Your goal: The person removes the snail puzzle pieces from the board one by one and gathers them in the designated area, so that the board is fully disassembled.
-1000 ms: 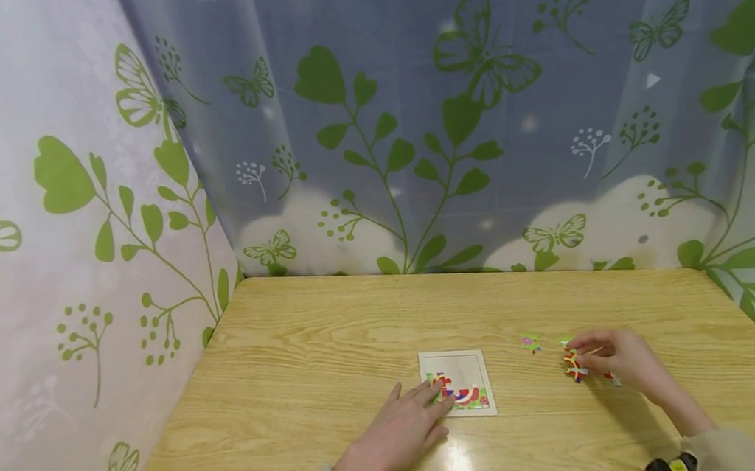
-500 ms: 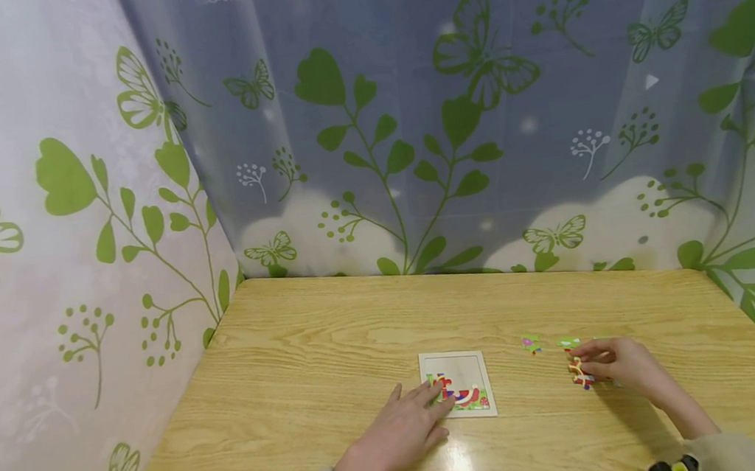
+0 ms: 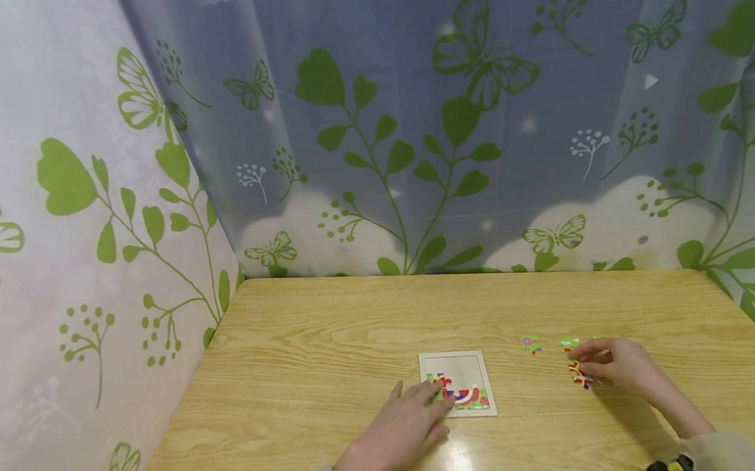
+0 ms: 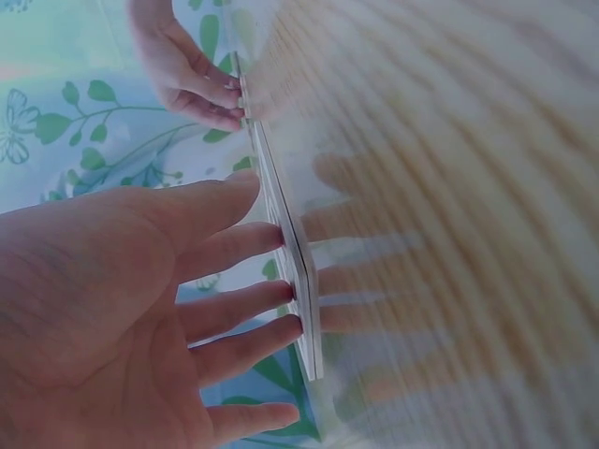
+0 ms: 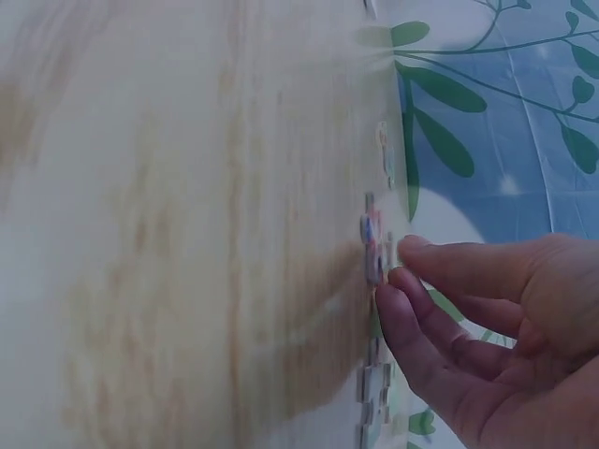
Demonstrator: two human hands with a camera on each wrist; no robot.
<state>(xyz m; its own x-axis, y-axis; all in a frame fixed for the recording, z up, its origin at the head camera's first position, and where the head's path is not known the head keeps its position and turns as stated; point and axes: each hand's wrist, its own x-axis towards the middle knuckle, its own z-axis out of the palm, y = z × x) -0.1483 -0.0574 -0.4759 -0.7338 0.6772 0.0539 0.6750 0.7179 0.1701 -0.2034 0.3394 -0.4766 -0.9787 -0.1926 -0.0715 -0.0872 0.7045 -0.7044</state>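
A person's left hand [image 3: 399,427] reaches in palm down, fingers extended and spread, fingertips resting on the lower left of a partly filled puzzle board [image 3: 489,386] and grasping nothing. Well to its right, the right hand [image 3: 624,371] angles inward from a bent wrist, thumb and fingers bent down at a red-and-yellow puzzle piece [image 3: 580,380] on the wooden table [image 3: 283,391]; a small gap shows between the fingertips, and whether they pinch it cannot be told. A flowered piece [image 3: 529,343] lies nearby, between board and right hand.
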